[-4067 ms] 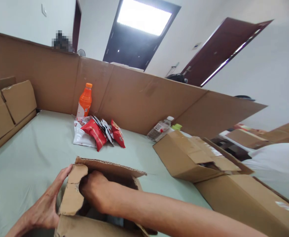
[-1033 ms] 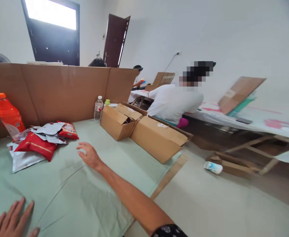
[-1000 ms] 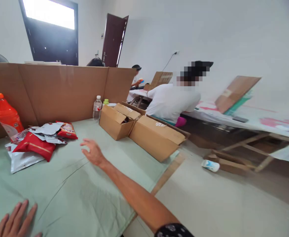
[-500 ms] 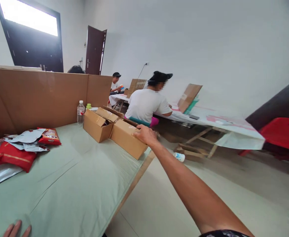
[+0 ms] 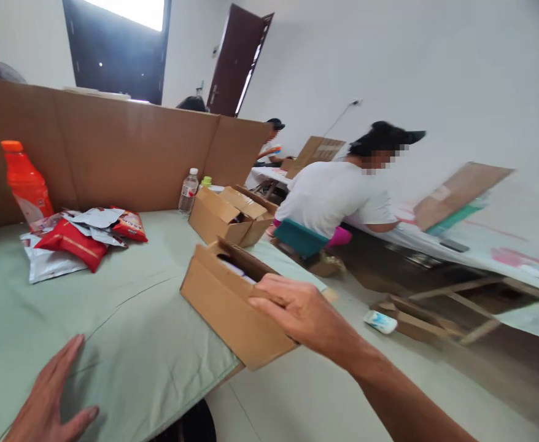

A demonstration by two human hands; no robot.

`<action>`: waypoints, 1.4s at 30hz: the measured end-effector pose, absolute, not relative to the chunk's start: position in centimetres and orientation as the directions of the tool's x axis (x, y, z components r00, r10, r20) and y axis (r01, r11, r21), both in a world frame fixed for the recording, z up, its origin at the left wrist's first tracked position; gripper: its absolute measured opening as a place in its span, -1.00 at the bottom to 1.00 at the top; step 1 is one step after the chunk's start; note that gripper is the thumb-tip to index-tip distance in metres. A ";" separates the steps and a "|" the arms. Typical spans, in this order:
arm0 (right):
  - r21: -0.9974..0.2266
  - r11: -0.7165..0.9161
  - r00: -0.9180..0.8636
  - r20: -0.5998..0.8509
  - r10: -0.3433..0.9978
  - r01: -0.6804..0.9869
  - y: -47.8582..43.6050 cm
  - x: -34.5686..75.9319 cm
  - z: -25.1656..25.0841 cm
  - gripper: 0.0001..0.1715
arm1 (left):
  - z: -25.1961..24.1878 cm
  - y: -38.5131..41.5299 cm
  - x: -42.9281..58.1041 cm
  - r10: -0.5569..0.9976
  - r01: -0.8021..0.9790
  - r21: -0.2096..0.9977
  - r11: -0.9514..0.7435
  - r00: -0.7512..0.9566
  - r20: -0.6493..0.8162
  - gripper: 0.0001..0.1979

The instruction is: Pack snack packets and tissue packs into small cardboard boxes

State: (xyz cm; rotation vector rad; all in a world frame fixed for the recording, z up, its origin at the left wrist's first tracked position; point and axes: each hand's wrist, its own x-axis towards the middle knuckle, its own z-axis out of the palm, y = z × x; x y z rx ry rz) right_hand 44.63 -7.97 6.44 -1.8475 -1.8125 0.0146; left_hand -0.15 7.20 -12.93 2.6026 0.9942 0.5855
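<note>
My right hand [image 5: 297, 304] grips the near end wall of an open cardboard box [image 5: 232, 313], thumb outside and fingers over the rim. Something pale and purplish shows inside the box, too little of it to name. The box is at the right edge of the table, with its near corner past the edge. My left hand [image 5: 53, 393] is at the lower left over the green tablecloth [image 5: 150, 344], fingers stretched out and thumb apart, holding nothing.
A second cardboard box [image 5: 217, 221], a clear bottle [image 5: 188, 191], an orange bottle [image 5: 27, 184] and red and silver packets [image 5: 80, 242] stand along a cardboard screen [image 5: 135, 147]. A person in a white shirt [image 5: 325, 193] sits close by on the right.
The box in my right hand has come toward me, away from the second box, and its open top now shows. My left hand has come further into view. The view has turned left.
</note>
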 end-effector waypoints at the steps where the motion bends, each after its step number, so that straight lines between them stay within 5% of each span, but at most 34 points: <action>1: -0.363 0.170 -0.021 0.381 0.924 0.916 -7.7 42.8 6.4 -0.62 | -11.6 6.8 0.1 0.724 0.570 0.475 -0.670 0.643 0.249 -0.02; 5: -0.329 0.511 -0.376 0.396 0.838 0.794 -6.6 36.5 6.5 -0.66 | -6.9 6.3 0.0 0.781 0.483 0.691 -0.537 0.595 0.191 0.14; 7: -0.414 0.578 -0.471 0.337 0.815 0.703 -6.2 34.4 6.9 -0.62 | -5.4 6.5 -0.6 0.763 0.402 0.756 -0.517 0.616 0.195 0.26; 11: -0.749 0.490 -0.616 0.140 0.775 0.446 -5.2 32.7 8.1 -0.32 | -4.3 7.0 -1.7 0.706 0.249 0.862 -0.442 0.689 0.163 0.31; 13: -0.810 0.392 -0.606 0.058 0.793 0.436 -4.4 32.7 8.3 -0.33 | -4.5 7.0 -1.6 0.693 0.191 0.895 -0.403 0.703 0.163 0.33; 17: -0.658 0.293 -0.444 -0.071 0.893 0.693 -2.5 32.9 8.2 -0.65 | -5.0 6.9 -0.7 0.705 0.128 0.928 -0.350 0.688 0.171 0.41; 25: -0.458 0.374 -0.569 -0.433 0.699 0.807 1.0 32.1 9.6 0.04 | -5.6 6.2 0.0 0.767 0.167 0.940 -0.298 0.627 0.132 0.35; 29: -0.429 0.452 -0.610 -0.378 0.697 0.782 0.6 32.6 9.3 0.02 | -5.5 5.8 -0.1 0.780 0.223 0.930 -0.292 0.618 0.097 0.37; 37: -0.504 0.467 -0.652 -0.293 0.699 0.727 -0.4 34.1 8.7 -0.34 | -6.0 5.9 -0.3 0.793 0.230 0.928 -0.292 0.601 0.101 0.45; 42: -0.452 0.450 -0.610 -0.314 0.728 0.770 -1.4 34.0 7.5 -0.01 | -6.5 6.1 -0.6 0.784 0.197 0.937 -0.289 0.611 0.114 0.42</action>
